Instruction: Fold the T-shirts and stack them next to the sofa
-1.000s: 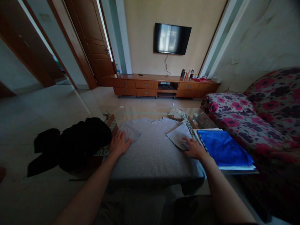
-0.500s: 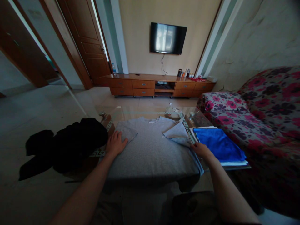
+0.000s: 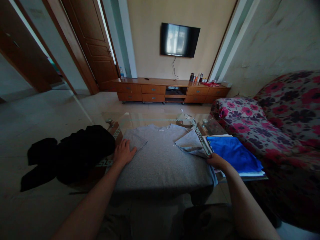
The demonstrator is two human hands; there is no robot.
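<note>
A grey T-shirt (image 3: 160, 160) lies spread over the glass table, its collar pointing away from me and its lower part hanging over the near edge. On its left side my left hand (image 3: 124, 151) rests flat beside the sleeve, fingers stretched out. At the opposite side, my right hand (image 3: 215, 160) has its fingers closed on the shirt's edge, just below the right sleeve (image 3: 191, 141), which is folded inward. Close to that hand lies a stack of folded clothes with a blue garment (image 3: 233, 153) on top. A black garment (image 3: 82, 153) is heaped on the left.
The glass table (image 3: 140, 119) has a patterned border, with a crumpled clear plastic bag (image 3: 185, 118) at its far side. A flowered sofa (image 3: 270, 130) stands on the right. Farther back are a wooden TV cabinet (image 3: 152, 90) and a wall-mounted television (image 3: 179, 40).
My right hand has shifted slightly right, drawing the shirt's edge with it, and the right sleeve's fold has opened a little. My left hand has stayed in place.
</note>
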